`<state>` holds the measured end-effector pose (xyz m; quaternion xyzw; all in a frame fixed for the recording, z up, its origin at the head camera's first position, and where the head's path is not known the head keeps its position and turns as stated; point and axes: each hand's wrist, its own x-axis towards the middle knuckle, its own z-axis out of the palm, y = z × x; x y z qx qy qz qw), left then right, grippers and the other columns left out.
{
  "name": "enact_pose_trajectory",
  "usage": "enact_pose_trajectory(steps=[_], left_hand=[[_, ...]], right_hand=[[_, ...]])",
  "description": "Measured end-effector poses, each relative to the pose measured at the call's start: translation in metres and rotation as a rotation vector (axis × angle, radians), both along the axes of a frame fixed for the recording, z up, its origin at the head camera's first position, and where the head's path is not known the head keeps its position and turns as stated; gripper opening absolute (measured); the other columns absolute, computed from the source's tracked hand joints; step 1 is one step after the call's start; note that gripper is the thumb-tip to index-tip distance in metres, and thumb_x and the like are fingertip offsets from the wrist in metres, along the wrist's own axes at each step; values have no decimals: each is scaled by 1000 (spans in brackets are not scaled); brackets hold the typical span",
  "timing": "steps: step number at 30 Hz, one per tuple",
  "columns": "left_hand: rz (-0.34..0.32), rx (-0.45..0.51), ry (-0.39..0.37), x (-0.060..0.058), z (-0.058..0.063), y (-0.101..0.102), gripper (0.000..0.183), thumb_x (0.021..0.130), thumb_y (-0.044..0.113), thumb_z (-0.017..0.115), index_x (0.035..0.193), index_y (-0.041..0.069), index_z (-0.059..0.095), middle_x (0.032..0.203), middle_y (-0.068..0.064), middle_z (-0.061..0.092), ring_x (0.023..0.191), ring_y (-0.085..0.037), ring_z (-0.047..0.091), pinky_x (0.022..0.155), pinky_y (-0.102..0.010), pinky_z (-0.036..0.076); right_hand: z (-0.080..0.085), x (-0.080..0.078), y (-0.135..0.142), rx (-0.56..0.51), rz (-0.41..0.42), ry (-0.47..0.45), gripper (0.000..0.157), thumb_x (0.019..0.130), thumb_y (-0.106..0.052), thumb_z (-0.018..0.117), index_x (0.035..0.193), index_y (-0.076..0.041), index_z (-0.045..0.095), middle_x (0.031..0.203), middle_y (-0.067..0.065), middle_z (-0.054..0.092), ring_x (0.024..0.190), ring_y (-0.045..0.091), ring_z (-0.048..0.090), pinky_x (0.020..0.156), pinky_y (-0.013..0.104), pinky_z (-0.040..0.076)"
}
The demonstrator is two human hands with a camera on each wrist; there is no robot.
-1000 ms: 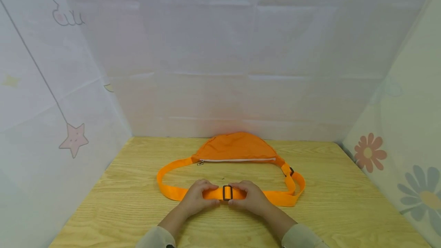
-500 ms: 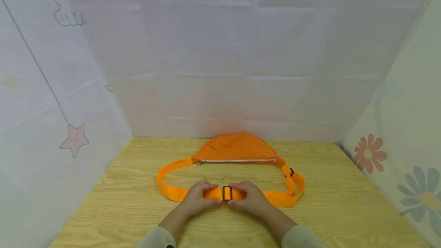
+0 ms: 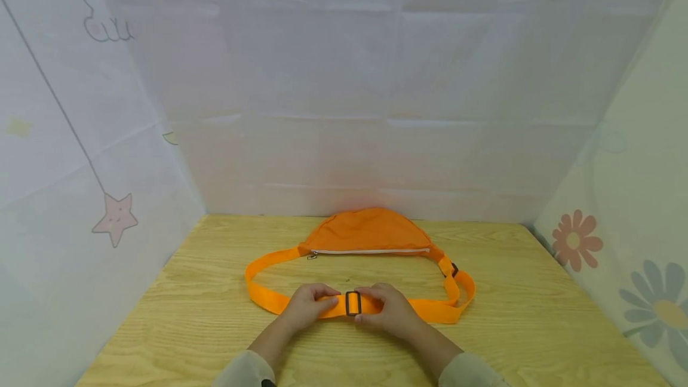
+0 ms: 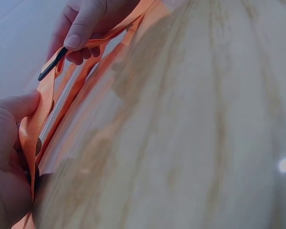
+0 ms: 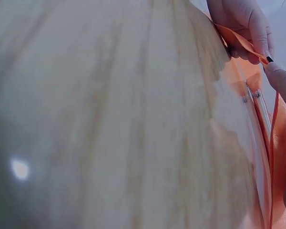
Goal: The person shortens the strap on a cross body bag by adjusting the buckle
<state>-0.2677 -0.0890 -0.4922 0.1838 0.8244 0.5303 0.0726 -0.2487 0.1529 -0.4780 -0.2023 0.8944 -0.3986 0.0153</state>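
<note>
An orange waist bag [image 3: 371, 232] with a white zipper lies toward the back of the table, its orange strap [image 3: 269, 299] looped forward. On the front stretch of strap is a black slide buckle [image 3: 353, 303], seen edge-on in the left wrist view. My left hand [image 3: 306, 308] pinches the strap just left of the buckle, thumb on the near face. From the other side my right hand [image 3: 391, 310] grips the strap close against the buckle, thumb along the lower edge. In the left wrist view the strap [image 4: 38, 121] bends between the two hands, raised off the table.
The light wooden table [image 3: 516, 291] reaches back to a pale cloth wall [image 3: 333, 94]. Printed cloth walls stand at left and right. A second black buckle [image 3: 455, 269] sits on the strap near the bag's right end, where the strap doubles into a loop.
My left thumb has moved up from the strap's lower edge onto its face. The buckle has shifted very slightly left. My right hand and the bag have stayed almost still.
</note>
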Motion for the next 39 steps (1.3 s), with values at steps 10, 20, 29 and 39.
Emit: enact_pose_trajectory(steps=[10, 20, 29, 39], left_hand=[[-4, 60, -16, 0, 2, 2, 21, 92, 21, 68, 105, 6, 75, 109, -11, 72, 106, -22, 63, 90, -34, 51], [-9, 85, -34, -1, 0, 3, 23, 93, 22, 68, 105, 4, 75, 108, -11, 73, 100, -11, 62, 83, -22, 49], [13, 104, -50, -1, -1, 5, 24, 92, 22, 69, 105, 3, 74, 107, -12, 73, 95, -7, 60, 78, -19, 48], [3, 113, -46, -1, 0, 6, 23, 93, 22, 68, 106, 4, 75, 108, -12, 73, 98, -12, 60, 80, -20, 47]], right_hand=[[3, 1, -2, 2, -12, 1, 56, 76, -43, 82, 125, -21, 68, 108, -6, 65, 103, 15, 55, 92, 39, 45], [5, 1, -3, 29, 4, 7, 57, 76, -42, 82, 126, -18, 68, 102, -8, 63, 97, 12, 53, 87, 32, 45], [6, 1, -5, 64, -2, 25, 56, 76, -42, 82, 124, -16, 69, 97, -8, 61, 89, 9, 51, 79, 27, 43], [4, -1, -6, 56, 12, 47, 56, 76, -42, 83, 123, -13, 70, 96, -9, 62, 86, 7, 51, 76, 23, 42]])
